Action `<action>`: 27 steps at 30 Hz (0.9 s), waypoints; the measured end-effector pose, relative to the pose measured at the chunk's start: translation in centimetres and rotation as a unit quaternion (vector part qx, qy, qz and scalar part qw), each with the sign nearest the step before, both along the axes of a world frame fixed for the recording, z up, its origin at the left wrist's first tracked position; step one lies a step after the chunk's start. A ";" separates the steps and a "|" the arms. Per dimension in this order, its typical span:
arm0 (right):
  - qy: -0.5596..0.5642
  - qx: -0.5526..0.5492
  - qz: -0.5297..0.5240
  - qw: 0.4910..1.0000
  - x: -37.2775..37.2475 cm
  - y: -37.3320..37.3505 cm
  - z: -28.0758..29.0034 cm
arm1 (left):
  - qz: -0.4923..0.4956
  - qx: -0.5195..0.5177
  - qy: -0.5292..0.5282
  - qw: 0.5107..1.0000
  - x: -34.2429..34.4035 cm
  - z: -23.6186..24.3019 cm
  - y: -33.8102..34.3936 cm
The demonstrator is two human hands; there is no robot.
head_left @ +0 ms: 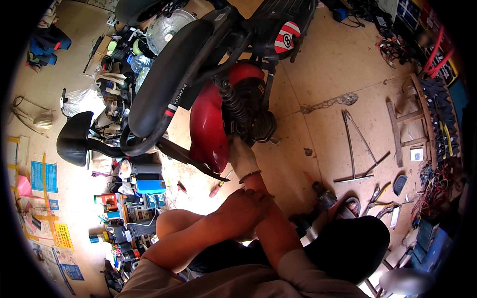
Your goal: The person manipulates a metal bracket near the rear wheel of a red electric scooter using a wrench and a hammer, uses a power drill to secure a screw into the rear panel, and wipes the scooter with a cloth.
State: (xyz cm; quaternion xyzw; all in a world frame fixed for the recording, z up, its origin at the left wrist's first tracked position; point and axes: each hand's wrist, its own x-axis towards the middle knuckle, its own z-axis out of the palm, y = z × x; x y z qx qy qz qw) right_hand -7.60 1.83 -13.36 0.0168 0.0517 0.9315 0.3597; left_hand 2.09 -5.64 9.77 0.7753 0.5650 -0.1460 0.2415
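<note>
Tan tiled floor [328, 64], cluttered workshop. Gloved right hand [242, 158] fingers closed on red scooter [208, 124] underside. Left hand [246, 207] clasps right forearm. Yellow signs [62, 234] lie left of scooter.

Glossy red fender [206, 126] beside a black tyre [159, 84] with a thin red-and-white band. Black coil spring [229, 102] and black saddle [74, 136]. Red-and-white striped sticker [286, 36] on a black panel. Off-white glove on the right hand [242, 156]. Bright blue box [150, 186]. Red-handled screwdriver [217, 188] on the tan floor [328, 64]. Yellow tape [43, 191] on pale sheets.
</note>
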 end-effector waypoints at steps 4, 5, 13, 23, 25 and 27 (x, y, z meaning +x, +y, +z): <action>-0.011 -0.035 0.024 0.999 -1.7 0.1 -2.2 | -0.006 -0.006 0.006 1.000 0.1 0.2 0.3; -0.013 -0.042 0.021 0.999 -1.9 0.1 -2.2 | -0.007 -0.006 0.006 1.000 0.0 0.2 0.3; -0.415 0.270 -0.059 0.867 -0.5 1.4 0.6 | 0.001 0.006 0.003 1.000 0.0 0.4 0.4; -0.384 0.216 -0.056 0.896 -0.9 0.9 -0.4 | -0.011 0.010 0.015 1.000 0.0 0.7 0.4; -0.417 0.271 -0.071 0.865 -0.3 1.2 0.2 | -0.007 0.015 0.010 1.000 0.0 0.5 0.3; -0.429 0.290 -0.074 0.852 0.3 1.3 1.1 | -0.009 0.018 0.005 1.000 -0.1 0.5 0.2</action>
